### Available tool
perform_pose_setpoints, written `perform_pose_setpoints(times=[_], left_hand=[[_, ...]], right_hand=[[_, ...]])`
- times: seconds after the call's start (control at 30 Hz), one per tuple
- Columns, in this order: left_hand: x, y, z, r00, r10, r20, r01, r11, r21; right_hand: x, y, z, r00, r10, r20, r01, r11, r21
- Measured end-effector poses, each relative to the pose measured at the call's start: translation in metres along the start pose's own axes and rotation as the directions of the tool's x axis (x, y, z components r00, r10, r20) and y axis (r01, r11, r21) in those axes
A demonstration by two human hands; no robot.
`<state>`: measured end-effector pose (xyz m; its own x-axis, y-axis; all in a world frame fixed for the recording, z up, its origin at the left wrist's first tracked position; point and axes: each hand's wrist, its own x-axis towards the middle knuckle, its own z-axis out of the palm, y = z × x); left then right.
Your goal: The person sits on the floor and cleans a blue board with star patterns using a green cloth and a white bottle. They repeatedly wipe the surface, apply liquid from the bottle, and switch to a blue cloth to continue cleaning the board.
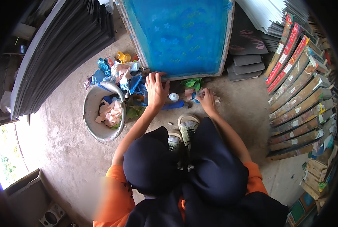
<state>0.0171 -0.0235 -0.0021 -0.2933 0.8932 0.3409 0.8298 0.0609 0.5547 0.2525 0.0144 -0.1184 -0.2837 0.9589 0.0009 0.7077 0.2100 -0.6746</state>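
Note:
A large screen-printing frame with a blue mesh and faint flower shapes stands in front of me. My left hand has its fingers bent over the frame's lower left corner, thumb at the bottom edge. Lower right of the frame, my right hand is closed at the fingertips on pale and bluish crumpled scraps; whether they are paper or cloth I cannot tell. Between my hands lie a small white round lid or pot and a blue flat-bladed tool. A green crumpled piece touches the frame's lower edge.
Left of my left hand, a grey bucket holds pinkish scraps, with a heap of colourful crumpled pieces behind it. Stacks of dark sheets rise at the left. Several wooden-framed screens stand in a row at the right. My shoes are close by.

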Motion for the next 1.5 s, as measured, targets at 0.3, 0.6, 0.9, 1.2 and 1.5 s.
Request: perform_pose_setpoints(times=[0.3, 0.6, 0.9, 1.2, 1.5], left_hand=[[0.01, -0.008, -0.003, 0.997, -0.038, -0.062, 0.033, 0.996, -0.077], [0.046, -0.022, -0.014, 0.983, -0.083, -0.162, 0.059, 0.987, -0.149], [0.09, -0.047, -0.009, 0.977, -0.053, -0.206, 0.021, 0.988, -0.151], [0.095, -0.055, -0.015, 0.987, -0.116, -0.11, 0.09, 0.972, -0.216], [0.097, -0.058, -0.019, 0.989, -0.105, -0.106, 0.078, 0.97, -0.232]], right_hand=[[0.001, -0.031, -0.033, 0.981, 0.183, -0.064, -0.141, 0.899, 0.416], [0.073, -0.118, -0.083, 0.963, -0.002, -0.271, 0.182, 0.745, 0.642], [0.17, -0.163, -0.023, 0.646, -0.49, -0.586, 0.596, 0.803, -0.015], [0.181, -0.188, -0.013, 0.539, -0.661, -0.522, 0.641, 0.724, -0.256], [0.182, -0.185, -0.007, 0.58, -0.643, -0.5, 0.562, 0.76, -0.326]])
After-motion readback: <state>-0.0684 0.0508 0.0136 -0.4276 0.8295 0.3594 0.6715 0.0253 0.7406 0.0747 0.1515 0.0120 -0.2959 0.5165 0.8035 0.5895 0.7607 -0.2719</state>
